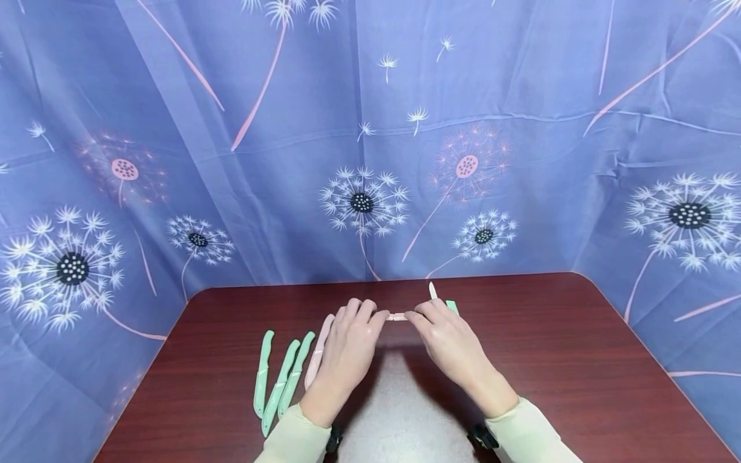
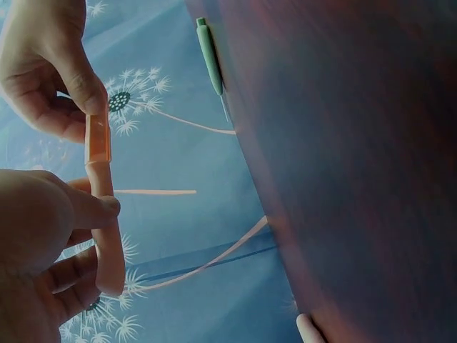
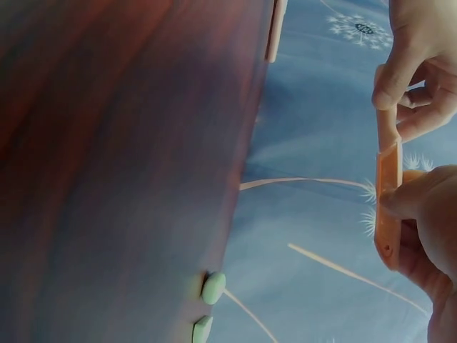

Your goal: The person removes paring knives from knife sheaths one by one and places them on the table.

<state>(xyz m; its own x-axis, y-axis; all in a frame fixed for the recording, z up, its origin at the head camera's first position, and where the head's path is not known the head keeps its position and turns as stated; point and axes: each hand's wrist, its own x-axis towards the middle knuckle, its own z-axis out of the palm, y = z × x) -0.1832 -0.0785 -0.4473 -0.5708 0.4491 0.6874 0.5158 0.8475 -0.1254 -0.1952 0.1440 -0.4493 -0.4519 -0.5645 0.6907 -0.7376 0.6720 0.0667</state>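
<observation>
Both hands hold a pink knife [image 1: 397, 316] in its sheath, level above the table. My left hand [image 1: 350, 347] grips the handle [image 2: 108, 257], thumb laid across it in the left wrist view. My right hand [image 1: 454, 347] pinches the sheath [image 3: 389, 232] between thumb and fingers. Handle and sheath meet end to end, and no blade shows between them. Beside the left hand lies another pink knife [image 1: 317, 354], partly covered by that hand. Beyond the right hand a bare white blade [image 1: 432, 290] sticks out, near a green piece [image 1: 452, 307]; the hand hides the rest.
Several green sheathed knives [image 1: 280, 389] lie on the left of the dark red-brown table [image 1: 579, 360]. A blue curtain [image 1: 289, 212] with dandelion prints hangs behind and at both sides of the table.
</observation>
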